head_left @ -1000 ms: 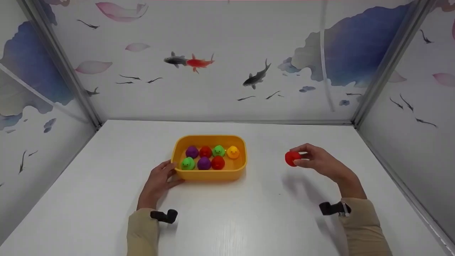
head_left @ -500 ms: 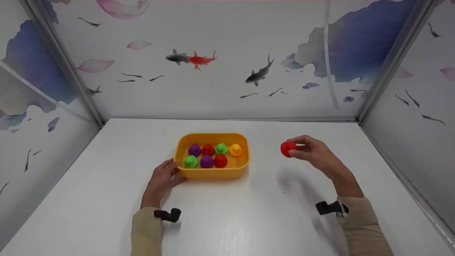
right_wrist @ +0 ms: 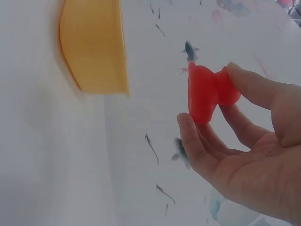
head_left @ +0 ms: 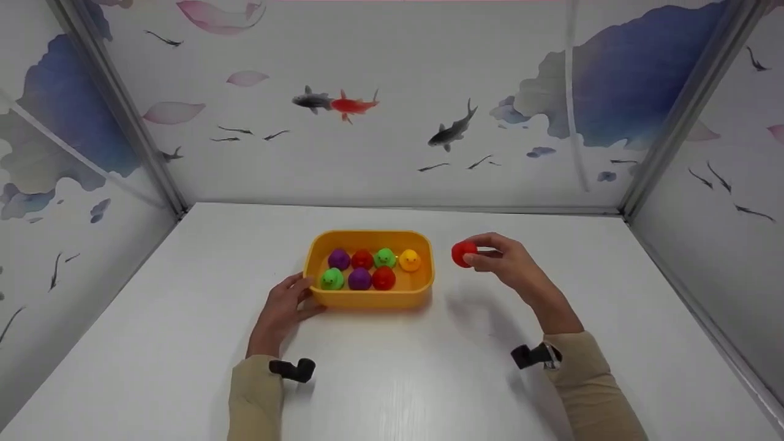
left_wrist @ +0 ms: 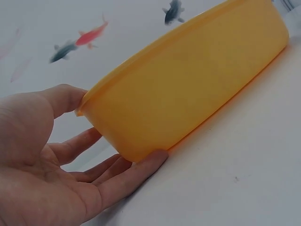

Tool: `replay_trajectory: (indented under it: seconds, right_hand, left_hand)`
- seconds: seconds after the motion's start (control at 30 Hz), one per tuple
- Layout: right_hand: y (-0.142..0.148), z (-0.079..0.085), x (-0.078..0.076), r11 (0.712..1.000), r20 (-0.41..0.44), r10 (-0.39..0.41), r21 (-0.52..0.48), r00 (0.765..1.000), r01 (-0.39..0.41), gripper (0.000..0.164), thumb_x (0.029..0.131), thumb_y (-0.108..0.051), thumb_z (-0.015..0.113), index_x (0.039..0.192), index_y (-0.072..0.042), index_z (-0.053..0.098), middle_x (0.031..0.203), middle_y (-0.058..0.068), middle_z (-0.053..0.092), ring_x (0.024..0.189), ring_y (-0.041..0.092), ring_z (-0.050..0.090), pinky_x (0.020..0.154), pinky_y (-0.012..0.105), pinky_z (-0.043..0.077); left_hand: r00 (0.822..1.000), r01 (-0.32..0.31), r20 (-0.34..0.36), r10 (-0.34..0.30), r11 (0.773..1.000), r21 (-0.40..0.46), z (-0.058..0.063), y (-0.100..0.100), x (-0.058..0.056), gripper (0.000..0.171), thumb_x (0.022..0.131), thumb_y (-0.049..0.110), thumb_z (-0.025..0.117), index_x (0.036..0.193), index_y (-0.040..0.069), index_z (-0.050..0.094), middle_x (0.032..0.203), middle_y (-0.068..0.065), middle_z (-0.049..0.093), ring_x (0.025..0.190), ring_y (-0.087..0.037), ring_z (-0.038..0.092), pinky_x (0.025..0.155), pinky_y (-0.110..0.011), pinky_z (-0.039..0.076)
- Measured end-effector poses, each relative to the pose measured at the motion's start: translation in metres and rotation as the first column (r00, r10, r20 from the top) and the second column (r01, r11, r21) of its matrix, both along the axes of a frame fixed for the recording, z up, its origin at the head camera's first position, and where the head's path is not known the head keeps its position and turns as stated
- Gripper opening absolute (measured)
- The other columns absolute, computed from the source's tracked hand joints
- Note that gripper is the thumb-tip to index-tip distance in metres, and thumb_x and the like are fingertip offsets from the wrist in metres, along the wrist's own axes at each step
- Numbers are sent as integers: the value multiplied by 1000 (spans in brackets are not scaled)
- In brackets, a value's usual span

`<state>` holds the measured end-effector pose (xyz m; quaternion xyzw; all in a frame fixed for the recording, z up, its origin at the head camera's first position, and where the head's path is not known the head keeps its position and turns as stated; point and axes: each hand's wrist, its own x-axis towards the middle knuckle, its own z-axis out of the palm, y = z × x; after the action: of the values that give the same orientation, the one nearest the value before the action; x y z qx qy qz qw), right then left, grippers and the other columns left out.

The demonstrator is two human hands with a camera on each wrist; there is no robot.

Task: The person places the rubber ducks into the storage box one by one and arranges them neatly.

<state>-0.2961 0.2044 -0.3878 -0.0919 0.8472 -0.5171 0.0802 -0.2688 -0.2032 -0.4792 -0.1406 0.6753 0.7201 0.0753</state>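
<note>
A yellow plastic basin [head_left: 375,301] stands on the white table, holding small toy ducks: two green [head_left: 332,279], two purple [head_left: 359,279], two red [head_left: 384,278] and one yellow-orange [head_left: 410,261]. My left hand [head_left: 285,311] grips its near left corner; in the left wrist view the thumb lies at the rim [left_wrist: 141,54] and fingers reach around the lower edge. Right of the basin, my right hand [head_left: 511,263] pinches another red toy duck [right_wrist: 203,96] between thumb and fingers, held above the table and apart from the basin. The duck lies sideways in the right wrist view.
White table [head_left: 392,367] surface surrounds the basin. Printed panels with fish and petals [head_left: 355,105] close off the back and both sides, joined by metal corner posts [head_left: 664,116]. Black wrist cameras [head_left: 295,370] sit at both beige sleeves [head_left: 257,392].
My right hand has carried the red toy duck leftward and slightly up, closer to the basin. The left hand keeps its hold on the basin. The head view has shifted slightly.
</note>
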Motion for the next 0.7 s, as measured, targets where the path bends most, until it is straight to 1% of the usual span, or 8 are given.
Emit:
replay_trajectory:
  seconds: [0.17,0.27,0.37,0.5,0.6,0.7]
  right_hand:
    - [-30,-1,-7,999,48,16,-42,999,-14,54,93,-38,71,137,-11,55,138,14,59,121,31,61,115,49,44]
    - [-46,-1,-8,999,80,22,-45,997,-19,50,94,-36,70,135,-13,56,137,12,59,121,29,61,115,49,45]
    - [-59,-1,-9,999,80,27,-30,996,-24,45,94,-31,70,133,-13,58,136,11,60,122,29,60,114,47,46]
    - [-72,-3,-14,999,58,41,3,997,-41,39,93,-24,71,130,-13,62,136,10,61,126,28,58,111,43,50]
    - [-78,-8,-15,999,55,35,32,998,-37,35,93,-23,72,126,-14,65,138,9,60,134,29,53,110,42,50]
    - [-81,-14,-16,998,56,14,59,998,-17,33,92,-24,73,124,-16,67,144,9,55,141,33,46,111,44,49]
  left_hand:
    - [1000,1,2,-1,1000,-8,-2,-1,-1,55,105,38,51,152,14,38,152,-11,47,133,-28,53,98,-35,58]
    - [1000,1,19,-1,1000,-5,-4,-3,1,55,105,39,51,153,14,38,152,-11,47,133,-27,53,99,-35,57]
    - [1000,0,18,0,1000,-5,-2,-4,2,57,105,39,51,153,14,37,152,-12,47,133,-28,53,99,-35,57]
    - [1000,-4,14,4,1000,-14,0,-4,2,58,104,40,51,153,14,37,151,-12,48,132,-27,54,99,-35,57]
    - [1000,-1,15,1,1000,-10,-1,-2,2,57,104,39,51,153,14,36,151,-12,48,132,-28,53,99,-35,57]
    - [1000,10,11,-10,1000,3,-1,-1,1,55,105,37,50,153,13,37,151,-13,47,133,-28,52,100,-36,57]
